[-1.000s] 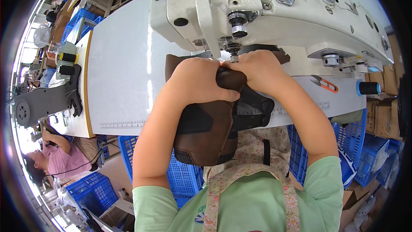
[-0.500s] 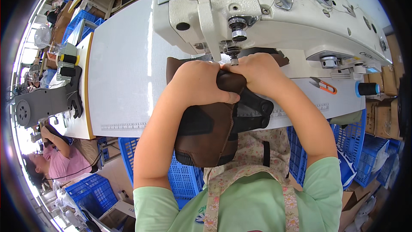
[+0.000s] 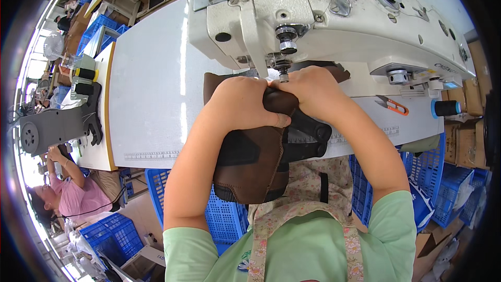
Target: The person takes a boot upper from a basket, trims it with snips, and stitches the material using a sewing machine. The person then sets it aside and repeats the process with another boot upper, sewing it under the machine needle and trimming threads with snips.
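A stitched brown and black leather piece (image 3: 249, 164) lies under the head of a white sewing machine (image 3: 334, 26) and hangs over the table's front edge. Its exact kind I cannot make out. My left hand (image 3: 242, 99) grips it from the left, thumb stretched across a brown fold and fingertips close beside the needle area. From the right, my right hand (image 3: 313, 90) holds the same piece, its fingers pressed together by the presser foot. The two hands nearly meet there, and they hide the needle point and the seam beneath.
Orange-handled thread snips (image 3: 392, 105) and a black thread cone (image 3: 446, 108) lie right of my right arm. Blue plastic crates (image 3: 224, 216) stand below the white table (image 3: 148, 83). At far left, a co-worker in a pink top (image 3: 83, 196) sits by another machine (image 3: 55, 125).
My hands keep their hold on the leather piece, with hardly any shift. The view has moved slightly, and the co-worker's hands at left have changed position a little.
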`<state>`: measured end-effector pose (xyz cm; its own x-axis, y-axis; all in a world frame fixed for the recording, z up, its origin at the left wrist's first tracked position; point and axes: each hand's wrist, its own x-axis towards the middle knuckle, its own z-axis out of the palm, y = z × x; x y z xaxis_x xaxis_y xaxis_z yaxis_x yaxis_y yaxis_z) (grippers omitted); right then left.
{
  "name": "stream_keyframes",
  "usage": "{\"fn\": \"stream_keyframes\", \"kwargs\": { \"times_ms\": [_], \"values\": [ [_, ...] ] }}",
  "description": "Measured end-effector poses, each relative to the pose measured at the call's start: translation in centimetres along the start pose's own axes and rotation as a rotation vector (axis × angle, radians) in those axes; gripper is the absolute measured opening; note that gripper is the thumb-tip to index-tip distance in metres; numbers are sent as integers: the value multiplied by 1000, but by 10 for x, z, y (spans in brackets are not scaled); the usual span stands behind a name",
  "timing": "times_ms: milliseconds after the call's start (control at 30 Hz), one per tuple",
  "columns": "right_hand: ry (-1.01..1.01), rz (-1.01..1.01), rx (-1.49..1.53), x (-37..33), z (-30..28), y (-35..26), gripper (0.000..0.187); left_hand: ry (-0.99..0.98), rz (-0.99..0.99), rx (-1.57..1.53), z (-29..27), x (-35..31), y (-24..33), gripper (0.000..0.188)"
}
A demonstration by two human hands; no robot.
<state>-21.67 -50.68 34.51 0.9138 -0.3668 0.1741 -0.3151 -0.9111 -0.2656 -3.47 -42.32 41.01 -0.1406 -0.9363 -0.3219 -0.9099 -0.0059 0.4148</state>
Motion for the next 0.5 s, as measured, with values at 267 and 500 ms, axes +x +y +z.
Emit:
{"fn": "stream_keyframes", "kwargs": {
  "times_ms": [267, 500],
  "values": [
    [-27, -11, 63, 4, -9, -4, 35, -77, 7, 6, -4, 2, 0, 76],
    [-154, 45, 56, 5, -17, -3, 36, -178, 123, 20, -23, -8, -23, 92]
  ]
}}
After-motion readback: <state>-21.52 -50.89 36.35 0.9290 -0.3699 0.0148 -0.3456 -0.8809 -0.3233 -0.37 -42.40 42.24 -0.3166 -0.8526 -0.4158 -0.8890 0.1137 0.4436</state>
